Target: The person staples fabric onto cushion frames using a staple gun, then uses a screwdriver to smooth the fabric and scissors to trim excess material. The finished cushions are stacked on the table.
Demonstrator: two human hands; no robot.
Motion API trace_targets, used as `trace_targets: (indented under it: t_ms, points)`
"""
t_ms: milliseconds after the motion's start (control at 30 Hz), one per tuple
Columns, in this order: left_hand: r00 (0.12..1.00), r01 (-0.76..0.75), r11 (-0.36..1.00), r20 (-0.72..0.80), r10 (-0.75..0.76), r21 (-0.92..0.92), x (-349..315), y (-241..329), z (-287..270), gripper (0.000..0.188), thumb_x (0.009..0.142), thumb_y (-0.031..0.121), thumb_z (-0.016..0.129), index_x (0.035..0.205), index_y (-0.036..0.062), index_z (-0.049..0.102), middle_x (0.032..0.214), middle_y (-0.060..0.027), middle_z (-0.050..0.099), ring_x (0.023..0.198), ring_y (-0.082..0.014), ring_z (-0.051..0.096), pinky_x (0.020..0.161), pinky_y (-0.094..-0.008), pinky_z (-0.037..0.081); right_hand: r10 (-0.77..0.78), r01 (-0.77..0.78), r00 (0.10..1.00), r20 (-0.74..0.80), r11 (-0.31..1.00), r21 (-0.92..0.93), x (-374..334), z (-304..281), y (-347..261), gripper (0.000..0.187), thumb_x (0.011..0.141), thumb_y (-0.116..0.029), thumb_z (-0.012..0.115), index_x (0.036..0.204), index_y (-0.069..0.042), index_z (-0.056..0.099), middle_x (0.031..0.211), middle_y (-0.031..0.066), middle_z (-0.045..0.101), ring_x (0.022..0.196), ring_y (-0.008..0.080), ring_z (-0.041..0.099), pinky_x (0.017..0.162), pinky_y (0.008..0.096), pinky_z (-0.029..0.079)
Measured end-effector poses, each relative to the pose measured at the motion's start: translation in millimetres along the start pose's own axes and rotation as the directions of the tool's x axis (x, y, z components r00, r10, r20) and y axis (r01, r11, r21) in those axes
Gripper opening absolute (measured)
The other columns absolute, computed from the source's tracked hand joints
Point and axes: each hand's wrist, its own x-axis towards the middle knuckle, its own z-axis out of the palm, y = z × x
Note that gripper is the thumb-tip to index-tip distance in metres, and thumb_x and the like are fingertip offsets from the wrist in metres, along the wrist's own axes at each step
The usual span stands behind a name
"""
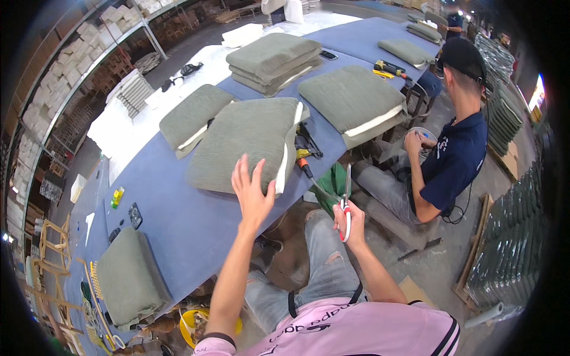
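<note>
My left hand (253,193) rests with fingers spread on the near right corner of a grey-green fabric cushion (237,145). White padding shows along that cushion's right edge. In my right hand (350,222) is a pair of scissors (346,199) with red and white handles, blades pointing up, held to the right of the cushion and apart from it. Just beyond the cushion's right edge lies a black staple gun (307,142) with an orange hose fitting (303,164). A dark green cloth (332,187) hangs close to the scissors.
The blue-covered table (172,219) holds more cushions, including a stack (273,59) at the back and one (353,101) to the right. A co-worker (454,142) in a dark shirt and cap sits at my right. Wrapped stacks (504,255) stand on the floor at far right.
</note>
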Motion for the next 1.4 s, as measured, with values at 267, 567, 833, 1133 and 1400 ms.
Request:
trace_targets:
  t_ms: [267,567,833,1133,1400]
  points:
    - [0.472,0.244,-0.695,0.709,-0.525,-0.677,-98.7,31.3,31.1,0.091,0.104,0.049,0.068,0.166,0.0023,0.021,0.17,-0.0228,0.031,0.156,-0.0381,0.038,0.13,-0.0569,0.031,0.199,-0.191,0.975,0.1,0.978,-0.085,-65.5,-40.7,21.9,0.024,0.102,-0.019,0.074,0.087,-0.002,0.066,0.065,-0.0003,0.062,0.053,0.0086,0.062,0.048,0.0285,0.05]
    - [0.384,0.07,-0.469,0.458,-0.802,-0.88,9.6,-47.0,33.9,0.063,0.094,0.03,0.082,0.146,0.0049,0.055,0.143,-0.0097,0.064,0.132,-0.0291,0.061,0.112,-0.0462,0.051,0.104,-0.078,0.939,0.329,0.993,-0.093,-99.0,-12.3,9.6,0.029,0.101,-0.02,0.075,0.082,-0.002,0.064,0.056,0.002,0.059,0.05,0.0092,0.062,0.047,0.03,0.048]
    - [0.163,0.476,-0.22,0.331,-0.929,-0.852,-166.1,-97.8,-210.8,0.064,0.095,0.043,0.077,0.149,0.0121,0.061,0.146,-0.0122,0.065,0.129,-0.0333,0.064,0.112,-0.0486,0.05,0.291,-0.206,0.882,0.371,0.946,-0.252,-119.1,-51.7,36.4,0.025,0.095,-0.011,0.079,0.082,0.0,0.061,0.066,0.0013,0.059,0.064,0.0056,0.05,0.056,0.0289,0.045]
    - [0.749,0.662,0.731,0.114,-0.653,-0.163,-193.8,-55.3,-222.6,0.037,0.105,0.013,0.065,0.141,0.0032,0.066,0.154,-0.0129,0.061,0.144,-0.0273,0.056,0.118,-0.0406,0.044,0.231,-0.186,0.866,0.443,0.972,-0.143,-80.7,-10.7,41.7,0.024,0.1,-0.017,0.077,0.088,-0.003,0.063,0.065,-0.0014,0.059,0.056,0.0057,0.057,0.047,0.0272,0.044]
    - [0.879,-0.009,1.0,0.477,0.015,-0.015,-97.7,-14.9,-59.3,0.051,0.09,0.018,0.074,0.14,0.0175,0.068,0.167,-0.0136,0.047,0.162,-0.0393,0.029,0.132,-0.0618,0.019,0.154,-0.143,0.876,0.457,0.988,-0.059,-90.0,17.7,9.0,0.02,0.1,-0.017,0.077,0.092,-0.002,0.066,0.065,-0.0002,0.061,0.054,0.0083,0.062,0.049,0.0273,0.048]
